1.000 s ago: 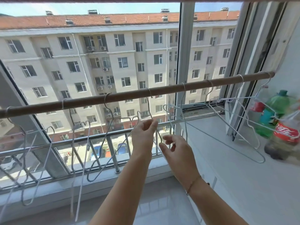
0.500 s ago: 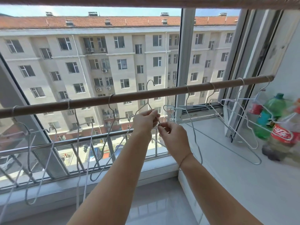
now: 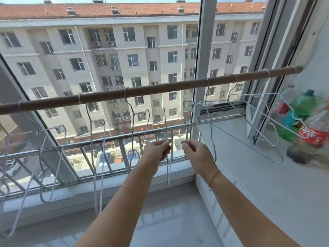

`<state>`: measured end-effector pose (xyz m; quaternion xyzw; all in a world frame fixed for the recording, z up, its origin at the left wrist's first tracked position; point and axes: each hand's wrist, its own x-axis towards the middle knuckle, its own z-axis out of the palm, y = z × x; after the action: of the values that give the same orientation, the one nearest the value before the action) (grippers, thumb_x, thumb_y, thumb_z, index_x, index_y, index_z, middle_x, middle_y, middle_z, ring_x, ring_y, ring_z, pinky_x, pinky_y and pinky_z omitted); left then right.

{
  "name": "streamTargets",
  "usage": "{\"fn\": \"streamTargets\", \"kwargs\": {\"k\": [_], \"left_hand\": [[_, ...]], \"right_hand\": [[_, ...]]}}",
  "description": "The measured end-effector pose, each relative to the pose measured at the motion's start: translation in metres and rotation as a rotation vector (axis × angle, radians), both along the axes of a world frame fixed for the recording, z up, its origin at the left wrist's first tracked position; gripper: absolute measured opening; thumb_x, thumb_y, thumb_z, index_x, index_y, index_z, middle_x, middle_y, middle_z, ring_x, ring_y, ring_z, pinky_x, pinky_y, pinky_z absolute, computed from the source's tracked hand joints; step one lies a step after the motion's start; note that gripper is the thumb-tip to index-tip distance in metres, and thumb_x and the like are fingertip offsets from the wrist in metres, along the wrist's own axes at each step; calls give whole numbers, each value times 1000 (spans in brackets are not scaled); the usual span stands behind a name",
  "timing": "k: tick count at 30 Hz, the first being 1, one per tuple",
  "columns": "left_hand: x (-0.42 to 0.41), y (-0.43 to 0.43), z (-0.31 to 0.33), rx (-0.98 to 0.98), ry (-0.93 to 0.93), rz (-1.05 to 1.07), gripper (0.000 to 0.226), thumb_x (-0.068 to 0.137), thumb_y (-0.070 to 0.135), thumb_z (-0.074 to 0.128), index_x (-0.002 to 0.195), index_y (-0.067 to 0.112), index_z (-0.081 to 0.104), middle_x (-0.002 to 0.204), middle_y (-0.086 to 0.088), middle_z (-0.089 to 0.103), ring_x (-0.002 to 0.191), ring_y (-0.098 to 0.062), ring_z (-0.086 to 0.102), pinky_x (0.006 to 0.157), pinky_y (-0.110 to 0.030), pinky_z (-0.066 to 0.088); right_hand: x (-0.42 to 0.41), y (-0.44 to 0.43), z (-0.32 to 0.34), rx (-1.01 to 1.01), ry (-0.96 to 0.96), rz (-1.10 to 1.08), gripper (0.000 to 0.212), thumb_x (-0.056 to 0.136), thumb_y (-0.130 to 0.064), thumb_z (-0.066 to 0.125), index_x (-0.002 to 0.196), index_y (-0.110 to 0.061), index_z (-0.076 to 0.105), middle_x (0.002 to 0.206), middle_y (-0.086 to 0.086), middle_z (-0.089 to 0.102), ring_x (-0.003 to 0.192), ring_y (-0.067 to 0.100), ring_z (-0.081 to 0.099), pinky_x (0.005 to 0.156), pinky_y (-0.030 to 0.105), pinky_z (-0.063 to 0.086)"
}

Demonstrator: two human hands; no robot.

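One hanger in left grip, below rod

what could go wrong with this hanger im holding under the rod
1. Only the left hand plainly grips the hanger, and its hook hangs free below the rod. It could slip and drop to the floor.
2. The hook sits close to the neighbouring hanger on the rod, so the two wires may tangle when it goes up.
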<state>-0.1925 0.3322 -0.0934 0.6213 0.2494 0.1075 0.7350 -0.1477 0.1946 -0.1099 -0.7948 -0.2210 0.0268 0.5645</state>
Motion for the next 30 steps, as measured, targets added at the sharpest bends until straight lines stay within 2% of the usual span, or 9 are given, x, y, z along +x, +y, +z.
{"fn": "streamTargets", "kwargs": {"k": [5, 9, 12, 15, 19, 23, 25, 27, 30], "left_hand": [[-10, 8, -10, 174, 102, -132, 20, 93, 16, 53, 97, 10, 72, 70, 0, 55, 59, -10, 45, 55, -18, 37], [-15, 9, -11, 338, 136, -232, 22, 94, 19, 52, 93, 17, 73, 72, 4, 54, 67, -10, 44, 60, -18, 37], [-16, 7, -10, 380, 132, -278, 22, 95, 16, 51, 96, 14, 72, 75, 4, 56, 70, -8, 45, 61, -15, 37], [-15, 5, -12, 379, 114, -230, 21, 94, 15, 51, 98, 12, 72, 87, 0, 62, 79, -8, 51, 68, -16, 39], [-7, 4, -21, 419, 69, -28, 16, 89, 13, 59, 97, 10, 73, 91, -1, 68, 88, -13, 57, 73, -21, 43], [-5, -7, -23, 551, -65, 250, 11, 77, 22, 72, 86, 18, 72, 83, 1, 69, 80, -18, 60, 78, -32, 49], [-7, -19, -16, 455, -95, 222, 11, 78, 24, 72, 86, 17, 71, 80, 0, 70, 76, -15, 62, 74, -28, 51], [-7, -34, -8, 260, -94, 89, 10, 81, 21, 70, 87, 13, 72, 78, -1, 70, 71, -11, 60, 70, -22, 50], [-5, -52, 6, 71, -139, -15, 7, 83, 14, 68, 85, 10, 72, 78, -6, 69, 70, -14, 60, 60, -15, 51]], "right_hand": [[11, 0, -3, -166, -126, -4, 37, 88, -18, 55, 124, -11, 53, 127, 7, 53, 120, 19, 48, 104, 32, 36], [16, -4, -9, -279, -146, 8, 41, 88, -16, 52, 129, -13, 49, 134, 7, 49, 128, 21, 41, 109, 33, 29], [18, -10, -15, -338, -123, 5, 32, 88, -16, 50, 120, -13, 57, 122, 6, 59, 118, 22, 51, 103, 35, 38], [17, -17, -18, -290, -78, -9, 22, 88, -15, 52, 107, -12, 64, 98, 3, 67, 94, 19, 61, 84, 29, 47], [13, -25, -19, -205, -23, -49, 16, 88, -13, 52, 93, -12, 67, 70, 0, 66, 73, 20, 64, 69, 33, 54], [3, -24, -21, -43, 80, -62, 13, 89, -11, 53, 91, -12, 66, 65, 1, 64, 67, 16, 63, 56, 26, 52], [-5, -22, -16, 35, 98, -73, 12, 90, -11, 54, 92, -12, 65, 67, 1, 65, 66, 13, 64, 54, 22, 51], [-13, -20, -9, 86, 90, -72, 11, 90, -12, 54, 91, -14, 65, 70, 2, 66, 66, 9, 65, 53, 19, 52], [-23, -20, 5, 159, 59, -60, 14, 91, -13, 55, 85, -24, 63, 72, 3, 69, 66, 8, 67, 53, 20, 53]]}}
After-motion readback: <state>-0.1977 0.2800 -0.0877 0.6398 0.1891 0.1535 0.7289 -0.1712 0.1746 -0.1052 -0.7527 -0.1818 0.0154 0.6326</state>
